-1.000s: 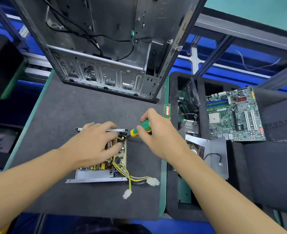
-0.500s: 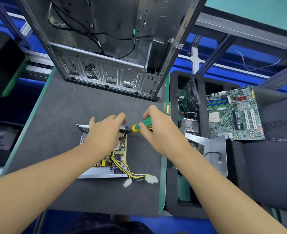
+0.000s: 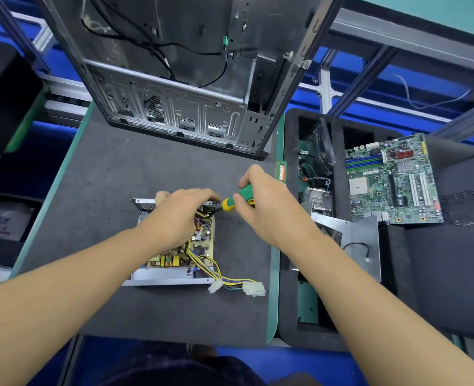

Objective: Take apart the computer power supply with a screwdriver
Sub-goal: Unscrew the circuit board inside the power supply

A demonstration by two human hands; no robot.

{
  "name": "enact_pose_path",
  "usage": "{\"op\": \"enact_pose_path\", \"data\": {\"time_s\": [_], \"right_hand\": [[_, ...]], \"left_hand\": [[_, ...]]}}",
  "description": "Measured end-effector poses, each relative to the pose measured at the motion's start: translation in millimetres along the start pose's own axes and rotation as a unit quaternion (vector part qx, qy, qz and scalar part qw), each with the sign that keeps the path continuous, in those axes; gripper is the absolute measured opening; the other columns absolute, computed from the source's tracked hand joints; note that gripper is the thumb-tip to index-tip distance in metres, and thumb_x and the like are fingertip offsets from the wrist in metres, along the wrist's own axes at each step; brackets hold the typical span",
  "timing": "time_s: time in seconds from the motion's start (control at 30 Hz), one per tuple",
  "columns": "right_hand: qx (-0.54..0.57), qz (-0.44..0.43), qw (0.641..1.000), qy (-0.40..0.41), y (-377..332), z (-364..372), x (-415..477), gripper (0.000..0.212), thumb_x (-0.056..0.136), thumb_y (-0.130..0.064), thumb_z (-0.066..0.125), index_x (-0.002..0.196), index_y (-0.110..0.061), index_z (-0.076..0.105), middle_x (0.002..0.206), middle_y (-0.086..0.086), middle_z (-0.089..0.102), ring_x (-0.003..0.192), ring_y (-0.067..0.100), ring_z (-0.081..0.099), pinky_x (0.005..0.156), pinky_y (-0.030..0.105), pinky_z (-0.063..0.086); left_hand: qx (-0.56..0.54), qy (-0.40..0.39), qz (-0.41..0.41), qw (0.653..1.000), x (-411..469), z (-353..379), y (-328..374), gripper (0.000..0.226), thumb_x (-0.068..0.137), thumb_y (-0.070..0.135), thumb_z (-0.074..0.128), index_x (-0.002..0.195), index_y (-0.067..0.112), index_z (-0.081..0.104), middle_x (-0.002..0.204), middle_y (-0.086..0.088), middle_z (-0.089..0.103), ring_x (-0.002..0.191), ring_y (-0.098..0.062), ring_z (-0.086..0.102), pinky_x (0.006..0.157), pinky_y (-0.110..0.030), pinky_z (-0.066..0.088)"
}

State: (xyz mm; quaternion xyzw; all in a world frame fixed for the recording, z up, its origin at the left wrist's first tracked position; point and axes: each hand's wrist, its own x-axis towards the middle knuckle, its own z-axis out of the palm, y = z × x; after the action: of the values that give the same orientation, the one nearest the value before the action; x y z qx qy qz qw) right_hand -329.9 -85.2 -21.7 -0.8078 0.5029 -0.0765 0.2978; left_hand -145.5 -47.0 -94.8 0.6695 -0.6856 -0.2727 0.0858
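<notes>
The opened power supply (image 3: 171, 277) lies on the dark mat, its circuit board and yellow wires exposed, with white connectors (image 3: 254, 288) trailing to the right. My left hand (image 3: 180, 215) lies over the far part of the unit, fingers curled over its far edge. My right hand (image 3: 263, 204) grips a green and yellow screwdriver (image 3: 237, 198), whose tip points left at the unit's far right corner, just beside my left fingertips. The tip itself is hidden.
An empty computer case (image 3: 180, 79) stands at the back of the mat (image 3: 113, 174). To the right, a black foam tray (image 3: 291, 302) holds a motherboard (image 3: 391, 179), a metal plate (image 3: 361, 246) and other parts.
My left hand has slid from the board's middle to the far edge of the unit. The screwdriver has stayed at the far right corner. The camera has shifted a little.
</notes>
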Motion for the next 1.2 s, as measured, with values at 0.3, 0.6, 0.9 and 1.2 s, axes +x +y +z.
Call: {"op": "enact_pose_path", "data": {"time_s": [0.3, 0.6, 0.9, 1.2], "right_hand": [[-0.058, -0.004, 0.998, 0.009, -17, 3, 5, 0.023, 0.098, -0.029, 0.053, 0.104, -0.010, 0.043, 0.090, 0.001, 0.050, 0.081, 0.028, 0.052, 0.065, 0.039, 0.042], [-0.092, -0.035, 0.992, -0.077, -28, -10, 11, 0.017, 0.096, -0.015, 0.053, 0.109, -0.008, 0.044, 0.106, 0.008, 0.054, 0.095, 0.030, 0.051, 0.074, 0.041, 0.045], [-0.134, -0.010, 0.989, -0.068, -36, -3, 20, 0.027, 0.099, -0.029, 0.054, 0.097, -0.011, 0.034, 0.083, 0.003, 0.047, 0.076, 0.032, 0.050, 0.060, 0.038, 0.042], [-0.137, -0.097, 0.969, -0.183, -35, -14, 25, 0.023, 0.099, -0.029, 0.052, 0.110, -0.014, 0.039, 0.108, 0.007, 0.048, 0.092, 0.030, 0.053, 0.076, 0.042, 0.045]], "left_hand": [[-0.020, 0.033, 0.006, 0.999, 1, 0, -3, 0.076, 0.083, -0.013, 0.043, 0.132, 0.044, 0.054, 0.128, 0.013, 0.065, 0.123, -0.022, 0.053, 0.084, -0.033, 0.022], [-0.012, 0.030, 0.009, 0.999, 3, -2, -4, 0.072, 0.086, -0.011, 0.043, 0.130, 0.043, 0.058, 0.129, 0.013, 0.065, 0.123, -0.024, 0.052, 0.083, -0.033, 0.023], [0.010, -0.005, 0.008, 1.000, 4, -4, -4, 0.068, 0.088, -0.009, 0.043, 0.135, 0.039, 0.057, 0.128, 0.007, 0.064, 0.124, -0.030, 0.051, 0.084, -0.036, 0.025], [0.039, -0.077, -0.006, 0.996, 6, -16, -3, 0.050, 0.090, 0.010, 0.047, 0.129, 0.039, 0.057, 0.118, 0.001, 0.067, 0.118, -0.032, 0.055, 0.086, -0.040, 0.034]]}}
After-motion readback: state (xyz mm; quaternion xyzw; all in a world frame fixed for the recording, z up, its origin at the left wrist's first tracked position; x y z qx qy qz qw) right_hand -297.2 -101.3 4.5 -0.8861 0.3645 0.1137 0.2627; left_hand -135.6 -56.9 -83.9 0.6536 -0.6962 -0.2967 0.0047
